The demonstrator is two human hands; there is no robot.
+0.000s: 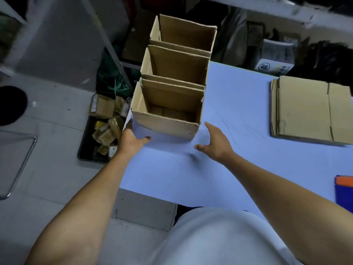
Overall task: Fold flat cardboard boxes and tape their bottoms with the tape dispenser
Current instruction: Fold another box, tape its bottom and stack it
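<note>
Three erected cardboard boxes stand open-topped in a row along the table's left edge: the nearest box (166, 123), a middle box (177, 67) and a far box (187, 35). My left hand (131, 139) is open at the table's left edge, just below the nearest box's left corner. Open as well, my right hand (214, 141) hovers just right of that box's front right corner, holding nothing. A stack of flat cardboard boxes (307, 109) lies at the right of the table. No tape dispenser is recognisable.
The table (238, 159) has a pale blue top. On the floor to the left sits a black tray (84, 150) of small taped packages. A blue and orange object (344, 188) shows at the right edge. Shelving and bags stand behind the table.
</note>
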